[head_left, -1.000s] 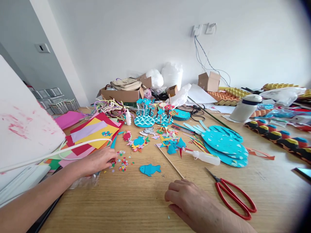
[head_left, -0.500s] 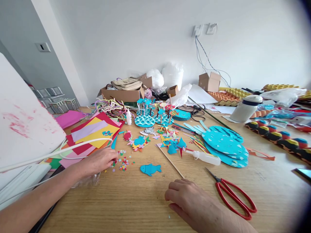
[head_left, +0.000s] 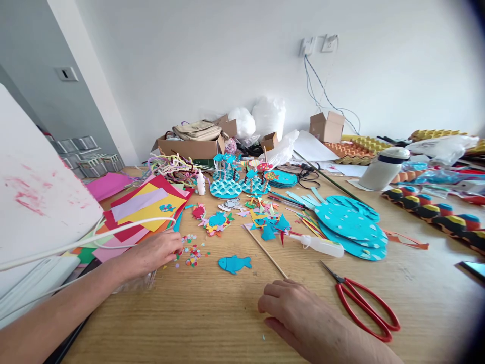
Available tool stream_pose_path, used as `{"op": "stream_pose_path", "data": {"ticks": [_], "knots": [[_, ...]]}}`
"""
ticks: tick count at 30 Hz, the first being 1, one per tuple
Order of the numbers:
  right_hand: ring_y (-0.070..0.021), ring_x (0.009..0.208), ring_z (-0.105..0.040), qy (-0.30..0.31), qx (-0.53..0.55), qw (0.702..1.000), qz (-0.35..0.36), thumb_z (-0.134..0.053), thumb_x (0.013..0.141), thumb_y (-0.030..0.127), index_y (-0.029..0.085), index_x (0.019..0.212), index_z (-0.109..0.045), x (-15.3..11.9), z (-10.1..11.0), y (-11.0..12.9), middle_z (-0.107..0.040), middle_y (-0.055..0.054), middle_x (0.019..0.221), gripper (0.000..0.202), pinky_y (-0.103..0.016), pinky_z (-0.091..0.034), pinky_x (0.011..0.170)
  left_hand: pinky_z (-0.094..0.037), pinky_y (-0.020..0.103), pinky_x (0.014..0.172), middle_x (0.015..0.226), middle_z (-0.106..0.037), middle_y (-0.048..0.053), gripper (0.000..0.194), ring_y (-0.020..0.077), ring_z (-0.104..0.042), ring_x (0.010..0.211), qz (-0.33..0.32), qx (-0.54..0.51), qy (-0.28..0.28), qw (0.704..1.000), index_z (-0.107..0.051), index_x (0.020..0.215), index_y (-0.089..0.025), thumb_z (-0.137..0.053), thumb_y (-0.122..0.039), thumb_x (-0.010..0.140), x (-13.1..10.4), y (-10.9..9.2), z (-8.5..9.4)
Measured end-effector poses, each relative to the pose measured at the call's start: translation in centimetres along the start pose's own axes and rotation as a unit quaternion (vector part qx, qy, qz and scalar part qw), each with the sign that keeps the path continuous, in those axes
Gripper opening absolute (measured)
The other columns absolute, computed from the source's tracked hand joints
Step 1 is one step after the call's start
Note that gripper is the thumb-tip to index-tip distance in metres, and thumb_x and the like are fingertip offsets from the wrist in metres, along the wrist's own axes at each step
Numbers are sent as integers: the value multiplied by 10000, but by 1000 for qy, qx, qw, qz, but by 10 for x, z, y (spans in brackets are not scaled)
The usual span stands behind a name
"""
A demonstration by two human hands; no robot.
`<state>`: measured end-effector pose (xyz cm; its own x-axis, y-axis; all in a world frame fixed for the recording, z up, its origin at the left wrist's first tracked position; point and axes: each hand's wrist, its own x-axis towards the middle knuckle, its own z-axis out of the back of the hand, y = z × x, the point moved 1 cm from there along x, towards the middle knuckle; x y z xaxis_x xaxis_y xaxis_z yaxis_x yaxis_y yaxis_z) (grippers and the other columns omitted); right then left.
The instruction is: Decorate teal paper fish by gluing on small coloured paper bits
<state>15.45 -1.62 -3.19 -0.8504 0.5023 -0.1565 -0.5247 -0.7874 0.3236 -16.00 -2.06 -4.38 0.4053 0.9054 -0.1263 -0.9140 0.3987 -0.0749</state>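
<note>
My left hand point(head_left: 162, 248) reaches to the small coloured paper dots point(head_left: 192, 256). Its fingers are bent together at the edge of the pile; what they pinch, if anything, is hidden. A blue paper fish point(head_left: 235, 264) with drawn outlines lies flat on the table between my hands. My right hand point(head_left: 286, 306) rests on the wood, fingers loosely curved and the thumb apart. A thin wooden stick point(head_left: 265, 251) runs up to its knuckles, where its near end is lost from sight. Red-handled scissors point(head_left: 364, 303) lie to the right of that hand.
Paper scraps point(head_left: 267, 222), a glue bottle point(head_left: 322, 246) and blue painted discs point(head_left: 348, 222) lie beyond. Coloured paper sheets point(head_left: 146, 202) are at left, under a white cable point(head_left: 125, 223). Painted egg-carton strips point(head_left: 435, 212) and a white tumbler point(head_left: 382, 169) stand right.
My left hand has shifted very slightly at the paper dots. The right hand, the fish, the stick and the scissors stay where they were.
</note>
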Motion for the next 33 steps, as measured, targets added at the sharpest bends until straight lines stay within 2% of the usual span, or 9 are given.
{"op": "stream_pose_path", "data": {"ticks": [5,11,19,22,26,30,33], "knots": [[-177,783,-577,0,-7,1000,6,-469,779,138,197,781,-583,0,-1,1,-620,-18,814,128,-271,-366,673,-351,296,759,858,-569,21,70,188,-509,851,-26,14,-23,999,-568,783,-198,-538,-135,794,3,-15,0],[-174,788,-579,9,-7,1000,3,-466,788,149,191,782,-586,1,1,3,-619,-21,820,127,-264,-374,673,-371,280,719,799,-583,10,74,173,-512,804,-45,10,-13,999,-556,753,-192,-543,-136,800,10,-34,-2],[-172,802,-577,10,-3,1000,5,-453,791,149,192,796,-579,-1,-3,1,-618,-26,840,133,-260,-378,676,-358,300,779,830,-584,10,150,179,-520,825,-33,24,-1,999,-567,768,-204,-527,-59,762,1,-18,-4],[-174,796,-577,5,-9,1000,13,-451,791,151,193,797,-576,1,-3,1,-617,-26,832,132,-268,-377,682,-363,300,772,857,-580,16,169,183,-517,843,-15,14,-19,1000,-556,814,-206,-501,-52,772,1,-23,-2],[-175,780,-580,6,-13,1000,15,-456,789,149,192,790,-574,0,-2,2,-620,-23,823,125,-271,-380,678,-371,277,757,813,-578,11,191,162,-524,803,-26,-11,-4,1000,-551,787,-197,-457,-31,793,2,-32,-1],[-175,794,-581,5,-5,1000,9,-462,787,148,193,787,-571,-1,-3,1,-621,-22,831,118,-268,-383,684,-367,282,770,797,-571,-2,294,158,-519,797,-38,-6,-5,999,-550,740,-201,-418,61,723,-1,-28,0],[-175,785,-581,8,-5,1000,4,-464,788,156,198,783,-566,-1,-4,1,-619,-14,829,110,-270,-384,677,-370,299,804,797,-572,-2,273,157,-520,801,-39,3,-17,999,-552,742,-197,-423,43,744,-2,-28,-1]]}}
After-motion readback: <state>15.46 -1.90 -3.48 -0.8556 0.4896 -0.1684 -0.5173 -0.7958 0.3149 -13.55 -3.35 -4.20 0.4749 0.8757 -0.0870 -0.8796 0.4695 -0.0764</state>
